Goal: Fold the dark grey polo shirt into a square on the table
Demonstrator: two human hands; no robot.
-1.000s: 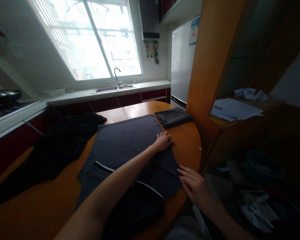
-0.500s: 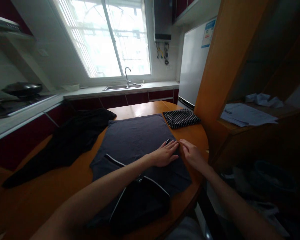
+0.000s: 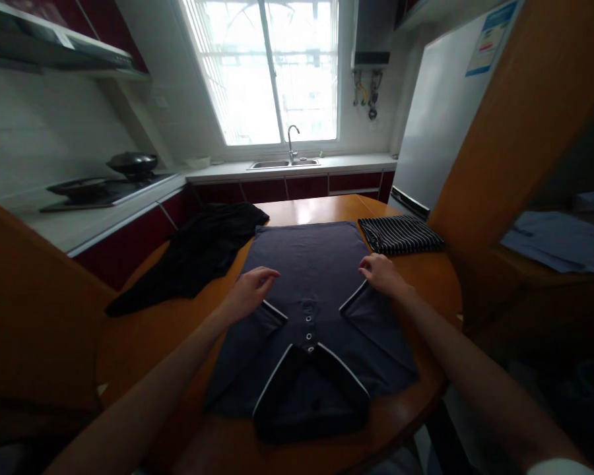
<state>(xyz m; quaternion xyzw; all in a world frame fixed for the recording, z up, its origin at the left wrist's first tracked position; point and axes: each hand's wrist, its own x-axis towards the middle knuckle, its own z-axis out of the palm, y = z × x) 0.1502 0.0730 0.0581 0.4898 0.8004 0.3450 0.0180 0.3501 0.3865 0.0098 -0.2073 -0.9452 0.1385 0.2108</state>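
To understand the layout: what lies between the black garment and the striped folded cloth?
In the head view, the grey shirt lies between them, spread on the wooden table.

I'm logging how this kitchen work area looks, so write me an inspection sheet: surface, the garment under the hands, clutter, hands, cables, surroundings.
Surface: wooden table with a rounded edge.
Garment: dark grey shirt laid flat, black collar toward the person; both white-trimmed cuffs lie over its body.
Clutter: black garment loosely spread on the left; folded striped cloth on the far right.
Hands: left hand by one cuff, right hand by the other; whether either grips cloth cannot be told.
Cables: nothing seen.
Surroundings: sink below the window; pan on the hob at left; fridge and papers at right.
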